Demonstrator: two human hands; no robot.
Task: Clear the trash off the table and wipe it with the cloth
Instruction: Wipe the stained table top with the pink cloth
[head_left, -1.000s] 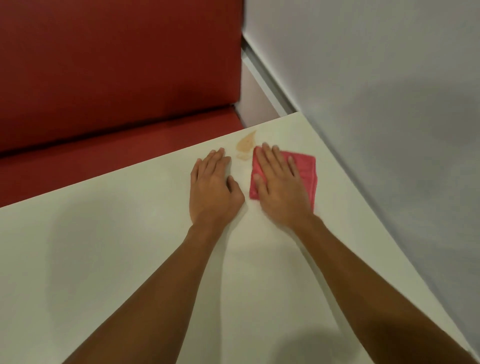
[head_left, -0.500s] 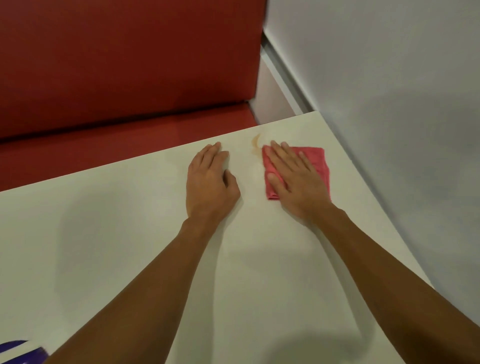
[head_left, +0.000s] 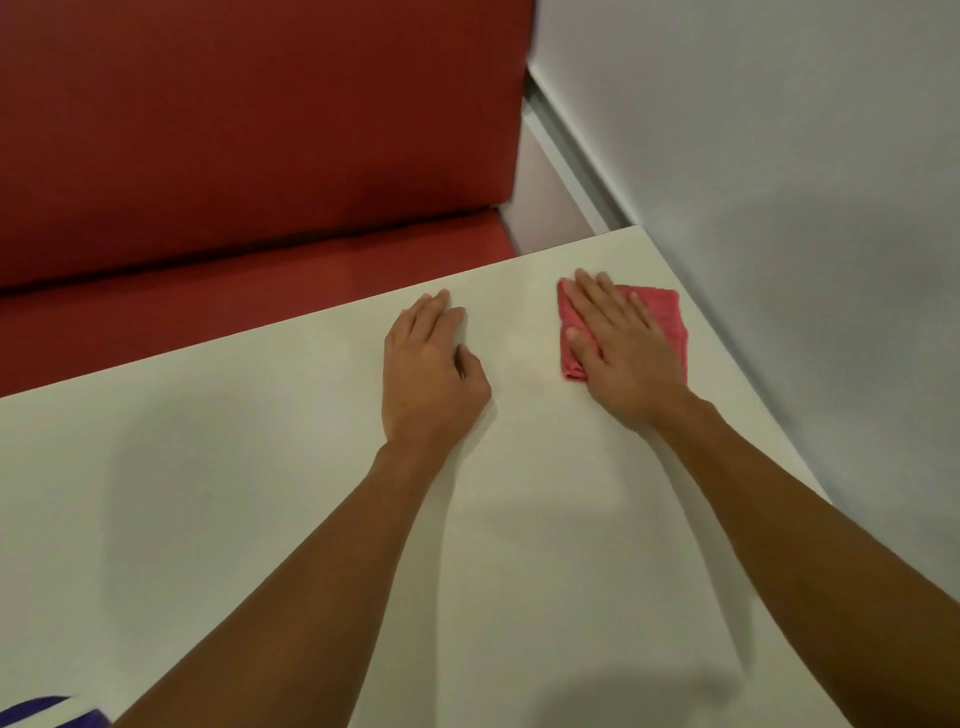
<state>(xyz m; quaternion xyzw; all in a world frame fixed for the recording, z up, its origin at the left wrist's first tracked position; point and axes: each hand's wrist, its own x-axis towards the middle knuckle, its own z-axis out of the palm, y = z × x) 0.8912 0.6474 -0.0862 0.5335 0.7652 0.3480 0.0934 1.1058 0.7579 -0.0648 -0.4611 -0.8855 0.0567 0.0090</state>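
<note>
1. Plainly, the right hand (head_left: 623, 353) lies flat on the pink cloth (head_left: 667, 312), its grip open: fingers straight and spread, curled round nothing.
2. That cloth lies folded on the white surface (head_left: 260, 467) near its far right corner, close to the grey wall (head_left: 779, 156).
3. The left hand (head_left: 431, 374) rests palm-down on the surface, left of the cloth and apart from it, grip open, holding nothing.
4. Beyond the far edge runs a red padded seat (head_left: 260, 280).
</note>
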